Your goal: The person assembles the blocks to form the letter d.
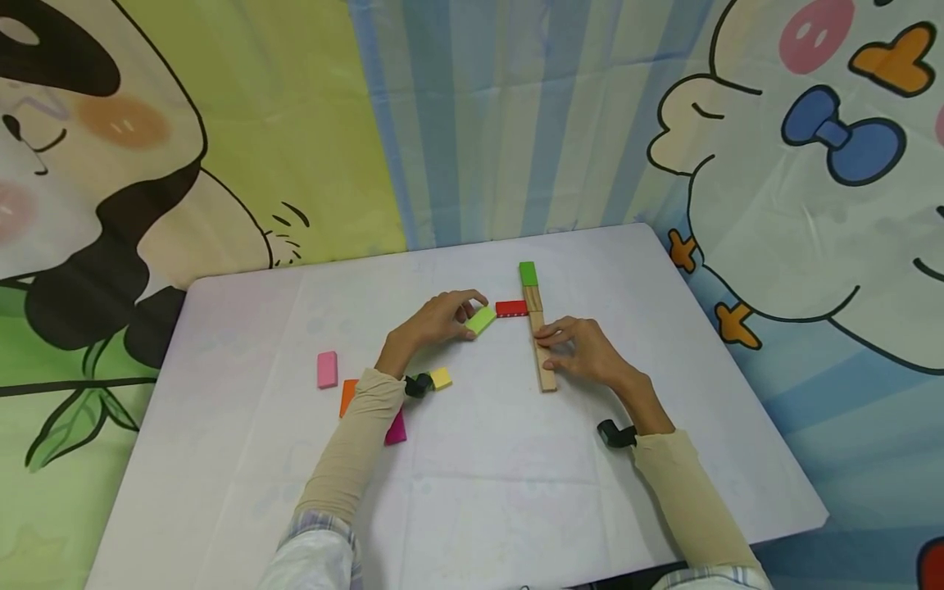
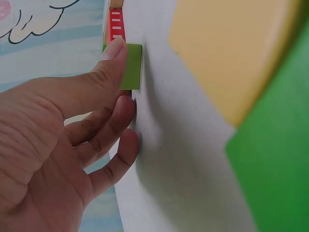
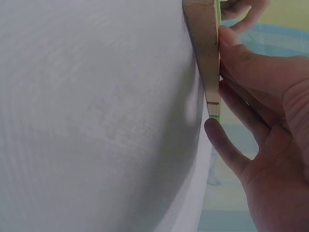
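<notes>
My left hand (image 1: 440, 317) pinches a light green block (image 1: 482, 320) between thumb and fingers, low over the white tabletop. Just right of that block lies a red block (image 1: 511, 308) with white marks on its side, its far end against a line of wooden blocks (image 1: 546, 378). A green block (image 1: 528, 273) caps the line's far end. My right hand (image 1: 586, 348) rests its thumb and fingertips on the near part of the line. In the right wrist view, the thumb touches a long wooden block (image 3: 205, 43), and the other fingers reach along it, loosely bent.
Left of the line lie a pink block (image 1: 327, 369), an orange block (image 1: 347, 397), a magenta block (image 1: 396, 429) and a yellow block (image 1: 441, 378). The left forearm partly covers some. A green block (image 2: 275, 159) looms close in the left wrist view. Printed cloth (image 1: 479, 123) hangs behind the table.
</notes>
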`<state>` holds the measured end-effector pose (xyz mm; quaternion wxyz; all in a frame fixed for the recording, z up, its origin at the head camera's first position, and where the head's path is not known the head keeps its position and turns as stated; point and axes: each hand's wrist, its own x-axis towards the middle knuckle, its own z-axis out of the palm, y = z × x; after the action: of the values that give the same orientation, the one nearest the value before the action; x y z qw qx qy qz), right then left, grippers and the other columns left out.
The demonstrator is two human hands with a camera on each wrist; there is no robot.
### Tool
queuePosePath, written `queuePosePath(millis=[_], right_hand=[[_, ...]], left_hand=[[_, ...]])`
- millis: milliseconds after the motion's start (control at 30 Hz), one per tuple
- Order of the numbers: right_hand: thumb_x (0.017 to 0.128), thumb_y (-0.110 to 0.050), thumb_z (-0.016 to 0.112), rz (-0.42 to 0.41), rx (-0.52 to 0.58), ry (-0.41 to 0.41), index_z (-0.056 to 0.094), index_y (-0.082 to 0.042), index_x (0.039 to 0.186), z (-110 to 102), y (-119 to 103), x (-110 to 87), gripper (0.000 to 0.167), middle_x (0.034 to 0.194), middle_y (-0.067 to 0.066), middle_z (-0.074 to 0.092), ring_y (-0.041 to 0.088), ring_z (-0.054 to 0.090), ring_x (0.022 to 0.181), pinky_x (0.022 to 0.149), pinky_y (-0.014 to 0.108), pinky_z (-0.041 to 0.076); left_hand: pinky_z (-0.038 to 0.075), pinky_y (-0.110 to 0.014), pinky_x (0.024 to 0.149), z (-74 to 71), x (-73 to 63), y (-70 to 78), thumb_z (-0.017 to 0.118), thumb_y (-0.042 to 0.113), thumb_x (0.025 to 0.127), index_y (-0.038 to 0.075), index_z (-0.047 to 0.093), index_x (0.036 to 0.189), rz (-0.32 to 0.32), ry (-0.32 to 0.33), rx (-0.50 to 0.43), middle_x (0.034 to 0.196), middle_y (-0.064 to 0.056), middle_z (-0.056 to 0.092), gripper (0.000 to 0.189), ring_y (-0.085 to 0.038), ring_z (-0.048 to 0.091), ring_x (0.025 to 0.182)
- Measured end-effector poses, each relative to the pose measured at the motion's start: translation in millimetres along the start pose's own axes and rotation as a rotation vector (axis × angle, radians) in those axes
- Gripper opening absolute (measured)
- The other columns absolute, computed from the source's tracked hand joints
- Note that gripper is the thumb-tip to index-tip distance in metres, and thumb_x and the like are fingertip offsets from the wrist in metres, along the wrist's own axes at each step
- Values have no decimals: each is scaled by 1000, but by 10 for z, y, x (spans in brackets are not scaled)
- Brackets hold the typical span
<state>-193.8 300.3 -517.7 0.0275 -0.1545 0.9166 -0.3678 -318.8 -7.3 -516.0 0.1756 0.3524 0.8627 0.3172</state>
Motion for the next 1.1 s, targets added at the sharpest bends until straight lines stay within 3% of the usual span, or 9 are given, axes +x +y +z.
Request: queuePosePath(millis=[200,333,567,633,867,933,1100], right_hand=[[80,-3,96,-5,-15,-2,82,-2,122,8,-34,42,44,133,11,79,36,68,134,119,57,50],[80,-1,95,-16,-16,-3,82,0,121,8,-57,50,43,133,13,79,38,68,133,118,58,50],[80,-1,95,-29,-16,11,81,2,120,-19,-90,37,43,131,15,79,39,69,132,118,59,49],[79,-2,96,-39,-17,14,81,2,120,-23,-85,39,43,131,15,79,39,69,131,117,59,49],[80,-3,96,-56,-44,13,81,2,120,-5,-55,33,43,131,14,79,39,70,130,117,60,49],[80,-3,96,-45,-52,10,81,2,121,-3,-53,12,44,131,14,79,40,69,130,117,61,49],[79,-2,96,-63,-35,5,81,3,121,20,-57,0,44,130,16,80,41,69,130,117,62,49]], left_hand=[[54,-49,107,-100,-149,-11,87,17,94,14,63,149,-37,39,5,130,-13,75,60,-30,69,120],[55,-49,103,-170,-391,1,83,27,99,13,72,137,-84,89,52,122,-8,77,41,-27,70,116],[55,-46,96,-255,-1097,7,85,35,97,14,80,124,-177,117,87,111,0,77,34,-21,68,107],[54,-45,95,-254,-1319,-13,86,34,95,15,80,123,-217,156,88,110,0,76,34,-21,67,106],[53,-56,99,-319,-2065,-256,87,13,94,8,74,133,-347,460,136,124,-16,74,42,-35,64,115],[51,-58,101,-349,-2232,-357,88,10,92,5,70,138,-391,506,157,129,-19,72,50,-38,63,118],[49,-61,105,-339,-2528,-502,88,15,93,3,59,153,-486,484,161,134,-23,68,67,-40,59,119]])
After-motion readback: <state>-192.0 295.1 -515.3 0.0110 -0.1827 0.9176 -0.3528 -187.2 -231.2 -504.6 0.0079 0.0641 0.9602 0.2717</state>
